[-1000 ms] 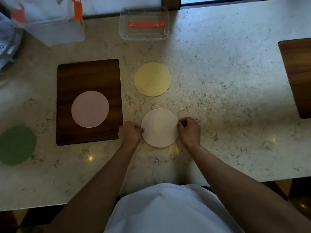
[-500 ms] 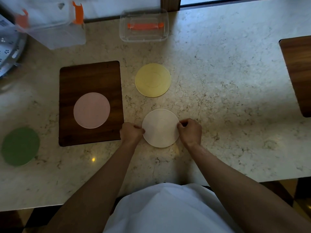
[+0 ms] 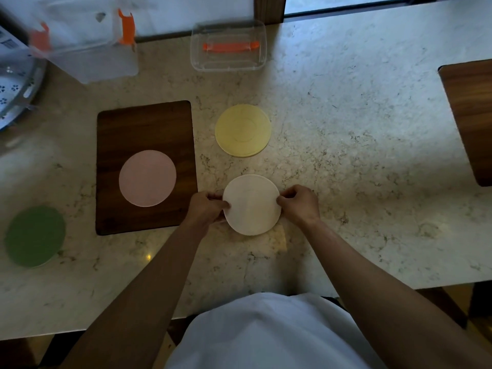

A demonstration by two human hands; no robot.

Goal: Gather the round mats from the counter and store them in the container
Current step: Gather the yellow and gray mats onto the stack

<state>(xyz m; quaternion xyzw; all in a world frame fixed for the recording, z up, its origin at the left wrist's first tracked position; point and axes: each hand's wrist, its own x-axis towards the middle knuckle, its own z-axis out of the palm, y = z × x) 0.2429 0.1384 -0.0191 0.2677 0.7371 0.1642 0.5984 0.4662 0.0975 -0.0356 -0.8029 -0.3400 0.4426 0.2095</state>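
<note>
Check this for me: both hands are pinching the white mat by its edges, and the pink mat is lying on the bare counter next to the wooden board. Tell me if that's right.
Not quite. The left hand and right hand do pinch the white mat by its edges, but the pink mat lies on the wooden board, not on the bare counter. The head view shows it.

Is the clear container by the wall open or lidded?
Open. The container has no lid on top; its orange latches hang free, and a separate lid lies nearby.
</note>
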